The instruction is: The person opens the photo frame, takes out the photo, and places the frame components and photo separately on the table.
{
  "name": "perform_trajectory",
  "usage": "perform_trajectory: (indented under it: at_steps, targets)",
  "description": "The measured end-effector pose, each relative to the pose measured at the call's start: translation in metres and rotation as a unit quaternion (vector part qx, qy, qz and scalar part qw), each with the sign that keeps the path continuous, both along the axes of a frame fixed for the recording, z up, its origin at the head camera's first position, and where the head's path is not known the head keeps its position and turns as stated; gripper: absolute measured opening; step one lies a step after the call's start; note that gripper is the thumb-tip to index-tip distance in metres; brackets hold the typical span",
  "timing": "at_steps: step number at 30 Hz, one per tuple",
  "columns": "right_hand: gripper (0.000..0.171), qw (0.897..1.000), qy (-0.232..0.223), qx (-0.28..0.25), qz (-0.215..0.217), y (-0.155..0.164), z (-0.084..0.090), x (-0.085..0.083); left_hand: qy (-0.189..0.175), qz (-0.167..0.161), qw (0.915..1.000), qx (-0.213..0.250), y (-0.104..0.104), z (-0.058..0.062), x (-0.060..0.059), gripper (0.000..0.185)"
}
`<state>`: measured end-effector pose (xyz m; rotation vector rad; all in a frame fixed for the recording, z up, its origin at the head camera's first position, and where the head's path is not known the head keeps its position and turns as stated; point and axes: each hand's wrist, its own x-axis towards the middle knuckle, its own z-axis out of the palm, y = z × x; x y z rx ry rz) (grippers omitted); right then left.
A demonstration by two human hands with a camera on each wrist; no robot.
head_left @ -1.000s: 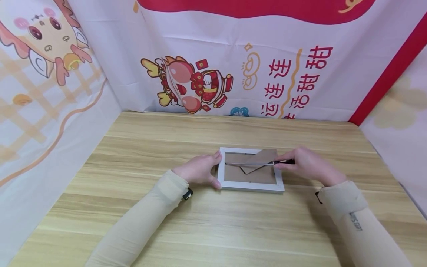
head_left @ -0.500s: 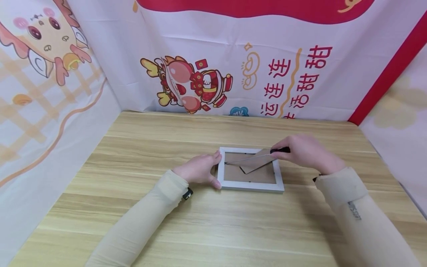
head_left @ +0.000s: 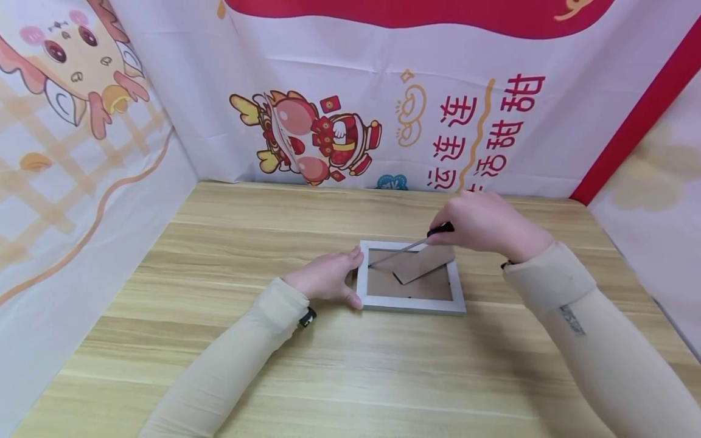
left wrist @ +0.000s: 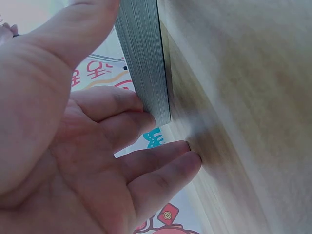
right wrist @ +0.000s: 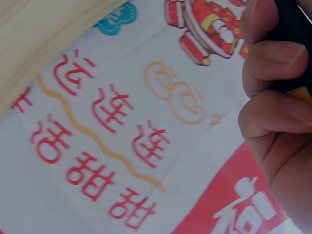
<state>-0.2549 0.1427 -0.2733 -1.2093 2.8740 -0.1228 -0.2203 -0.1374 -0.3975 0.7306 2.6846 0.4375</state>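
Observation:
A white picture frame (head_left: pixel 409 304) lies face down on the wooden table, its brown backing board (head_left: pixel 411 286) up and a brown stand flap (head_left: pixel 424 263) raised. My left hand (head_left: pixel 328 278) holds the frame's left edge (left wrist: pixel 144 63), thumb over the top and fingers against its side. My right hand (head_left: pixel 482 226) is lifted above the frame's far right corner and grips the black handle of a screwdriver (head_left: pixel 408 247). Its metal shaft slants down to the left, tip at the backing's far left corner. The right wrist view shows curled fingers (right wrist: pixel 273 63) round the dark handle.
The wooden table (head_left: pixel 350 365) is boxed in by printed cloth walls on the left, back (head_left: pixel 350 109) and right. Bare tabletop lies in front of the frame and to both sides.
My right hand has risen and moved toward the back wall, tilting the screwdriver from nearly flat to steeply slanted with its tip staying near the backing's far left corner. The left hand has not moved.

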Motion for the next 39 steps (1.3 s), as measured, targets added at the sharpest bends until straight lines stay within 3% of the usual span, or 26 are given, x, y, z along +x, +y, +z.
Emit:
perform_trajectory:
  at_steps: [7, 19, 39]
  targets:
    - [0.01, 0.998, 0.012, 0.06, -0.009, -0.025, 0.02, 0.011, 0.006, -0.005, 1.0, 0.0, 0.0, -0.001, -0.001, 0.108]
    - [0.015, 0.994, 0.018, 0.11, 0.002, -0.058, 0.038, 0.018, 0.0, 0.005, 1.0, 0.002, 0.001, -0.001, -0.001, 0.11]
    - [0.027, 0.984, 0.051, 0.17, 0.005, -0.094, 0.051, 0.026, -0.025, 0.012, 0.9996, 0.0, 0.002, 0.001, -0.002, 0.111]
